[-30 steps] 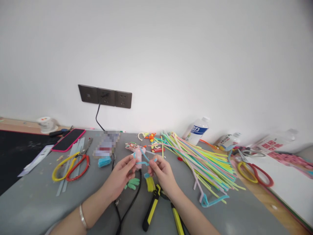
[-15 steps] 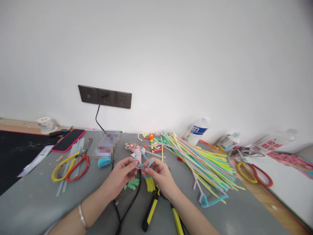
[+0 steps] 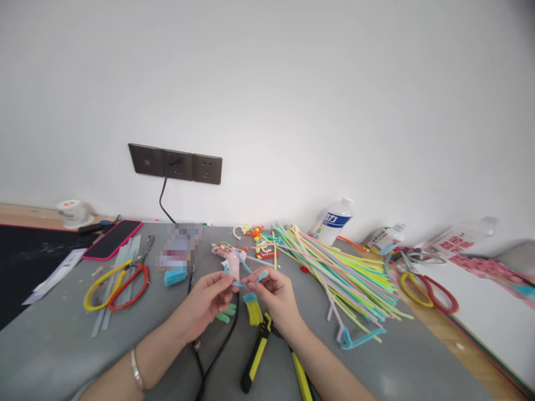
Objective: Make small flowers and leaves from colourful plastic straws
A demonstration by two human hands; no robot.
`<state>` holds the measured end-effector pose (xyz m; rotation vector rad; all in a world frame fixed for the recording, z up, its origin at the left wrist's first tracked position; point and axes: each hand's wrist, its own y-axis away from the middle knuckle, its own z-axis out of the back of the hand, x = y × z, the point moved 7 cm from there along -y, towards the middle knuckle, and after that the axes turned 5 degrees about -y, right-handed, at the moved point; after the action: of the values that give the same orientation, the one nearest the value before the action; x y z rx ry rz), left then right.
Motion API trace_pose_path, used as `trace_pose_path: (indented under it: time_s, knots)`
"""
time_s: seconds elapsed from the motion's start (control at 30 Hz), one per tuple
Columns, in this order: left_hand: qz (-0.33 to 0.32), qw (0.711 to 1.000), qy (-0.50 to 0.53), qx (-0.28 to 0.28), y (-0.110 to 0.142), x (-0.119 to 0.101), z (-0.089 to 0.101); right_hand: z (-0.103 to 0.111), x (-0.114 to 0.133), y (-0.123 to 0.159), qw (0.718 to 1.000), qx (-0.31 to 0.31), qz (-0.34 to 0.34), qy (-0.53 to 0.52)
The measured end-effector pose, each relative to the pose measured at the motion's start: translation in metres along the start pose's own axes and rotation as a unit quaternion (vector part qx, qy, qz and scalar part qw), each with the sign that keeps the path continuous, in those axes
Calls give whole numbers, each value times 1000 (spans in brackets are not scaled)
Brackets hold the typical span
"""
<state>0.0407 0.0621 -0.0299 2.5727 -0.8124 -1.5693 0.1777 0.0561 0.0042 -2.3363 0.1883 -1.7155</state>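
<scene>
A bent blue pipe cleaner (image 3: 238,283) spans the gap between my hands above the middle of the table. My left hand (image 3: 211,298) pinches its left part with closed fingers. On the other side, my right hand (image 3: 271,291) is closed on its right part, and one end sticks up past the fingertips. Just behind lies a pink glue gun (image 3: 233,266) with a black cord. Below the hands are a folded yellow pipe cleaner bundle (image 3: 253,313), a green bundle (image 3: 225,315) partly hidden by my left hand, and yellow-and-black pliers (image 3: 256,356) partly under my right forearm.
Many pastel pipe cleaners (image 3: 343,273) spread across the right. Red-and-yellow scissors lie left (image 3: 125,284) and right (image 3: 430,292). A phone (image 3: 112,239), glue sticks (image 3: 119,295) and a blue bundle (image 3: 175,277) are on the left. A white bottle (image 3: 334,221) stands by the wall.
My hands bring the blue pipe cleaner slightly lower and closer together, and its right end has turned in my right fingers. The whole view shifts slightly left.
</scene>
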Motion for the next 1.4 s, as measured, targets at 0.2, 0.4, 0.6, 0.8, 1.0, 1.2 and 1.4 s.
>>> trace_pose_path:
  time_s: [0.2, 0.4, 0.6, 0.8, 1.0, 1.2, 1.4]
  knots:
    - [15, 997, 69, 1, -1, 2, 0, -3, -6, 0, 998, 24, -20, -47]
    - [-9, 994, 100, 36, -1, 1, -7, -8, -17, 1, 982, 18, -74, -171]
    - [-31, 995, 91, 36, 1, -2, -9, -11, -20, 2, 973, 3, -96, -211]
    - [-53, 993, 103, 12, -2, -6, -2, -7, -22, 1, 969, -21, -94, -227]
    - [-65, 995, 79, 6, -3, -7, 0, 0, -20, -1, 965, -47, -93, -241]
    - [-91, 995, -31, -6, 4, -13, -3, 2, -19, -1, 961, -61, -119, -244]
    - [-104, 993, -41, -27, 5, -12, 0, -12, -32, 8, 966, 22, -187, -178]
